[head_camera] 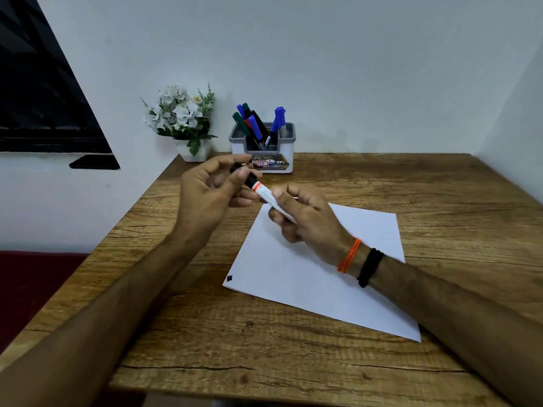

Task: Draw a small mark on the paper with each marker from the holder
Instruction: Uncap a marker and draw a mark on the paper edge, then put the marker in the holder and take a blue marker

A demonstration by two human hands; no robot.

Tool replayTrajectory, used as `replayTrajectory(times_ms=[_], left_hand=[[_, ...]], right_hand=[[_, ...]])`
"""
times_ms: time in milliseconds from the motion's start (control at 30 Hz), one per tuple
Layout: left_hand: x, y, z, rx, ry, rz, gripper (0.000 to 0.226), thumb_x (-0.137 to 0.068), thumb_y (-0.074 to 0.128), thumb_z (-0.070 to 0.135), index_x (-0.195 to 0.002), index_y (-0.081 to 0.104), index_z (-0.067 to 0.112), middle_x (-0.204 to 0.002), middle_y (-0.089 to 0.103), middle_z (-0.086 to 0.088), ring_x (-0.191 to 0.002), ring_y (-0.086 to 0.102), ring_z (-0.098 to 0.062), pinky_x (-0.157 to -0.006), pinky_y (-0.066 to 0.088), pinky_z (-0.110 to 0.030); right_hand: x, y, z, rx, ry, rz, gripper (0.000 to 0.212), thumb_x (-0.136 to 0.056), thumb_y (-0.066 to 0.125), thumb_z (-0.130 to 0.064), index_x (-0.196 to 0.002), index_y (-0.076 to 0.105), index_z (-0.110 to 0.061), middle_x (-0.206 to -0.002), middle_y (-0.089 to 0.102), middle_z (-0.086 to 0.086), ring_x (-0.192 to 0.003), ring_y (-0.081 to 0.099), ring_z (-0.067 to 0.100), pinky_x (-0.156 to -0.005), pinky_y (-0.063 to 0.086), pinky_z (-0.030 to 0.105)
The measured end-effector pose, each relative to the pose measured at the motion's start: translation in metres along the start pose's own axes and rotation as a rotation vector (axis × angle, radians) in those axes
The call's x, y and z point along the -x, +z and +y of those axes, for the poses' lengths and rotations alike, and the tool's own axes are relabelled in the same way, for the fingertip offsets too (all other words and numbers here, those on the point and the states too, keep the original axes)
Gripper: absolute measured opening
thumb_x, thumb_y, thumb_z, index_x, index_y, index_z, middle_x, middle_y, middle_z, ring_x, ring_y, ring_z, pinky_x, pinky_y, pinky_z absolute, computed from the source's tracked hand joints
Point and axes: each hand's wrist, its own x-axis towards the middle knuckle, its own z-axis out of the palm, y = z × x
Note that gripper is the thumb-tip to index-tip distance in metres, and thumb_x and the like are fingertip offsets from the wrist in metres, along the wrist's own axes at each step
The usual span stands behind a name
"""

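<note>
- A brown wood-grain tabletop (338, 342) is seen set into a corner of pale walls, and everything else is carried on it.
- A white rectangular sheet of paper (293, 286) is laid flat at the middle of the tabletop, turned at an angle; a small dark mark (229, 278) is seen near its near-left corner.
- The left hand (211, 195) is held above the tabletop, just left of the paper's far corner, with fingers and thumb curled and pinched round the black cap (249, 179) of a marker.
- The right hand (305, 218) is held above the far part of the paper, its fingers wrapped round the marker's barrel; an orange thread band (349, 255) and a black band (370, 267) are worn on its wrist.
- A white and grey plastic holder (263, 148) is stood at the back edge of the tabletop, against the wall; blue, green, red and black markers (255, 124) are leaned inside it.
- A small white pot of white artificial flowers (182, 116) is placed to the left of the holder, at the back-left corner.
- The white-barrelled marker with an orange ring (266, 195) is held tilted between the two hands, in the air in front of the holder; whether the cap is fully seated cannot be told.
</note>
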Motion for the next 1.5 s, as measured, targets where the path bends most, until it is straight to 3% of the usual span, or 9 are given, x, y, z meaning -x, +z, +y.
replayTrajectory(times_ms=[100, 200, 300, 400, 700, 900, 1133, 1300, 1500], left_hand=[[-0.008, -0.001, 0.002, 0.000, -0.039, 0.054, 0.023, -0.090, 0.061, 0.015, -0.112, 0.064, 0.006, -0.090, 0.076, -0.003, -0.061, 0.069, -0.013, -0.050, 0.054, -0.020], [-0.015, -0.007, 0.004, -0.045, -0.045, 0.109, 0.029, -0.081, 0.070, 0.020, -0.107, 0.070, 0.008, -0.092, 0.076, -0.003, -0.077, 0.072, -0.018, -0.058, 0.056, -0.023], [-0.028, -0.005, 0.015, -0.066, -0.021, 0.113, 0.028, -0.074, 0.077, 0.017, -0.101, 0.073, 0.010, -0.090, 0.076, -0.004, -0.085, 0.073, -0.020, -0.070, 0.060, -0.031], [-0.050, 0.001, 0.030, -0.150, 0.044, 0.107, 0.024, -0.077, 0.078, 0.009, -0.101, 0.073, 0.008, -0.088, 0.075, -0.006, -0.078, 0.074, -0.013, -0.065, 0.059, -0.025], [-0.124, 0.024, 0.045, -0.302, 0.129, 0.179, 0.028, -0.074, 0.084, 0.020, -0.099, 0.075, 0.010, -0.087, 0.076, -0.007, -0.077, 0.075, -0.015, -0.070, 0.062, -0.035], [-0.164, 0.051, 0.052, -0.339, 0.172, 0.188, 0.029, -0.075, 0.083, 0.021, -0.100, 0.074, 0.009, -0.087, 0.075, -0.009, -0.074, 0.074, -0.012, -0.062, 0.060, -0.026], [-0.207, 0.069, 0.049, -0.417, 0.211, 0.190, 0.023, -0.072, 0.085, 0.025, -0.091, 0.075, 0.015, -0.080, 0.074, 0.003, -0.076, 0.073, -0.009, -0.077, 0.061, -0.037], [-0.214, 0.078, 0.031, -0.553, 0.179, 0.165, 0.023, -0.076, 0.082, 0.017, -0.095, 0.073, 0.009, -0.079, 0.069, 0.001, -0.051, 0.059, 0.013, -0.052, 0.045, -0.002], [-0.221, 0.079, 0.006, -0.688, 0.106, 0.186, 0.016, -0.077, 0.081, 0.016, -0.088, 0.070, 0.010, -0.078, 0.072, -0.003, -0.054, 0.061, 0.000, -0.051, 0.046, -0.003]], right_hand=[[-0.004, 0.006, 0.000, 0.145, -0.102, -0.005, 0.020, -0.104, 0.045, -0.019, -0.095, 0.058, -0.006, -0.068, 0.066, 0.005, -0.041, 0.047, 0.011, -0.042, 0.036, 0.018], [-0.008, 0.001, -0.002, 0.332, -0.148, 0.017, 0.022, -0.103, 0.048, -0.024, -0.099, 0.063, -0.010, -0.081, 0.075, 0.005, -0.059, 0.066, 0.014, -0.055, 0.047, 0.017], [-0.016, -0.006, -0.002, 0.492, -0.177, 0.095, 0.025, -0.102, 0.049, -0.028, -0.099, 0.069, -0.012, -0.087, 0.076, 0.006, -0.071, 0.069, 0.014, -0.065, 0.054, 0.034], [-0.029, -0.015, -0.003, 0.596, -0.172, 0.186, 0.028, -0.101, 0.049, -0.033, -0.100, 0.070, -0.015, -0.091, 0.074, 0.006, -0.084, 0.069, 0.024, -0.078, 0.055, 0.047], [-0.084, -0.053, -0.025, 0.683, -0.113, 0.487, 0.017, -0.093, 0.060, -0.019, -0.106, 0.068, -0.011, -0.104, 0.072, 0.004, -0.089, 0.063, 0.013, -0.084, 0.050, 0.024], [-0.117, -0.068, -0.022, 0.755, 0.044, 0.429, 0.041, -0.081, 0.073, -0.022, -0.118, 0.061, -0.012, -0.118, 0.067, 0.005, -0.105, 0.064, 0.023, -0.096, 0.051, 0.035], [-0.133, -0.066, -0.012, 0.708, 0.005, 0.398, 0.051, -0.081, 0.078, -0.022, -0.126, 0.057, -0.009, -0.121, 0.068, 0.006, -0.096, 0.067, 0.017, -0.084, 0.051, 0.022], [-0.136, -0.064, -0.008, 0.668, -0.004, 0.419, 0.051, -0.082, 0.077, -0.019, -0.127, 0.056, -0.009, -0.122, 0.067, 0.007, -0.091, 0.064, 0.014, -0.079, 0.051, 0.020], [-0.138, -0.066, -0.004, 0.656, -0.014, 0.420, 0.050, -0.082, 0.075, -0.019, -0.127, 0.054, -0.011, -0.123, 0.066, 0.005, -0.087, 0.062, 0.011, -0.064, 0.048, 0.010]])
